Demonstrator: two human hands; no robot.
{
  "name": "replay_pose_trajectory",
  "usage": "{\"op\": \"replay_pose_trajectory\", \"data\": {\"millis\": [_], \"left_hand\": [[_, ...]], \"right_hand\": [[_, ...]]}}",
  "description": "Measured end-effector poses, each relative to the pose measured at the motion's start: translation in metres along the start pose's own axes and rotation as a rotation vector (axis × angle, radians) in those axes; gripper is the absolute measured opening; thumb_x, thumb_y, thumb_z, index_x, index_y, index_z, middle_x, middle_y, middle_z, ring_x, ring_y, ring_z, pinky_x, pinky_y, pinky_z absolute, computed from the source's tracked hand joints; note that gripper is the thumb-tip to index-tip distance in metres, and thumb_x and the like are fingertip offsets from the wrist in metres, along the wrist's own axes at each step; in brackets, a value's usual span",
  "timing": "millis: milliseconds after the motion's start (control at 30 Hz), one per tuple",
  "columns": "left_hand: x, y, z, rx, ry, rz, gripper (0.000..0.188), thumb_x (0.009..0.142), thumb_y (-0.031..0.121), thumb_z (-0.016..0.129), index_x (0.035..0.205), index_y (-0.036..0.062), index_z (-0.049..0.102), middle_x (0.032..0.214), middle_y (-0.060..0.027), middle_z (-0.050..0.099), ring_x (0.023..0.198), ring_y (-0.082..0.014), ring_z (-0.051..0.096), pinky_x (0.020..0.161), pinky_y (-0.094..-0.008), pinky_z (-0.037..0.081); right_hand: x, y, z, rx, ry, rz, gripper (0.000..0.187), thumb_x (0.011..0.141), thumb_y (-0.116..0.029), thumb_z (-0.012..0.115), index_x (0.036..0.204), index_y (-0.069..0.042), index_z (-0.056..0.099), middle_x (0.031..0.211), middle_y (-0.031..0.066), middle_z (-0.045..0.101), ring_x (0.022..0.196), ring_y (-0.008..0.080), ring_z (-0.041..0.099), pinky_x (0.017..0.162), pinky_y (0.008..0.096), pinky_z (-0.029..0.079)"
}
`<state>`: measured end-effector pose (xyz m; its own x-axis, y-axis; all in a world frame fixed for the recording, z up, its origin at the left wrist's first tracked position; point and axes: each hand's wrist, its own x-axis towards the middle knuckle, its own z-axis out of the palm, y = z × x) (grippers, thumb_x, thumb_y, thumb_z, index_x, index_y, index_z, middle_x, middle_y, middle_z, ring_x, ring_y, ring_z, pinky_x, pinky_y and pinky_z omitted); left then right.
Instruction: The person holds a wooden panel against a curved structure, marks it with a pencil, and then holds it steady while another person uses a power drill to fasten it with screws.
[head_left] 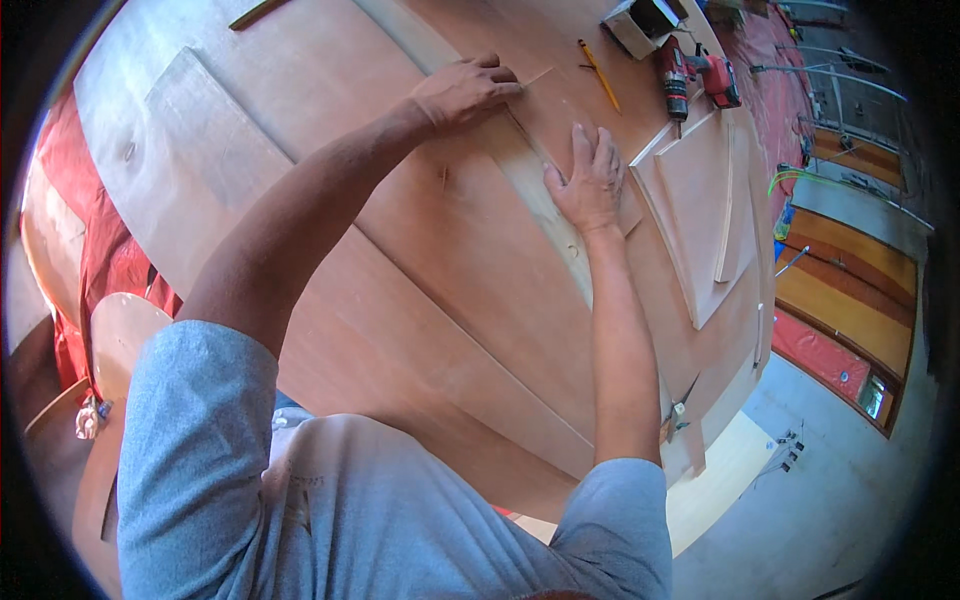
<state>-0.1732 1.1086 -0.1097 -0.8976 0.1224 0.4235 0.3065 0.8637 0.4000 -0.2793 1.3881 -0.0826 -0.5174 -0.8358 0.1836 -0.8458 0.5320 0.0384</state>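
Observation:
Reddish-brown plywood sheets [420,240] lie spread in front of me, with a pale wood strip [545,215] running between them. My left hand [465,95] is at the far side of this strip, its fingers curled and pressed together at a thin edge. What they hold, if anything, is hidden; a thin light sliver [538,76] shows just beyond the fingertips. Closer to me and to the right, my right hand [590,190] rests on the wood with its fingers stretched out and the thumb apart. Part of a small plywood piece [630,213] shows beside its wrist.
A yellow pencil [600,77] lies beyond my right hand. Further right are a red and black cordless drill [695,80], an open box [640,25] and stacked plywood offcuts [690,190]. Pliers-like tools [678,412] sit near my right forearm. Red sheeting [100,240] hangs at left.

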Motion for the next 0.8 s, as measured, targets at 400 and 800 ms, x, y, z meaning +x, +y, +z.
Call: {"op": "replay_pose_trajectory", "data": {"millis": [400,800], "left_hand": [[0.001,-0.001,0.007,0.097,-0.039,0.000,0.041,0.095,0.019,0.062,0.134,0.0094,0.064,0.124,-0.0095,0.068,0.114,-0.0336,0.061,0.099,-0.0429,0.054],[0.005,0.010,0.001,0.174,-0.139,-0.044,0.045,0.092,0.019,0.060,0.136,0.0108,0.064,0.133,-0.0084,0.066,0.120,-0.0321,0.059,0.103,-0.0428,0.053]], "right_hand": [[0.000,-0.001,-0.003,0.057,0.003,-0.008,0.080,0.084,-0.045,0.077,0.151,-0.012,0.049,0.146,0.0293,0.042,0.134,0.0495,0.045,0.110,0.0624,0.039],[-0.001,0.000,0.001,0.007,0.018,-0.024,0.080,0.082,-0.043,0.077,0.150,-0.010,0.050,0.146,0.0316,0.041,0.135,0.0507,0.044,0.113,0.0652,0.037]]}}
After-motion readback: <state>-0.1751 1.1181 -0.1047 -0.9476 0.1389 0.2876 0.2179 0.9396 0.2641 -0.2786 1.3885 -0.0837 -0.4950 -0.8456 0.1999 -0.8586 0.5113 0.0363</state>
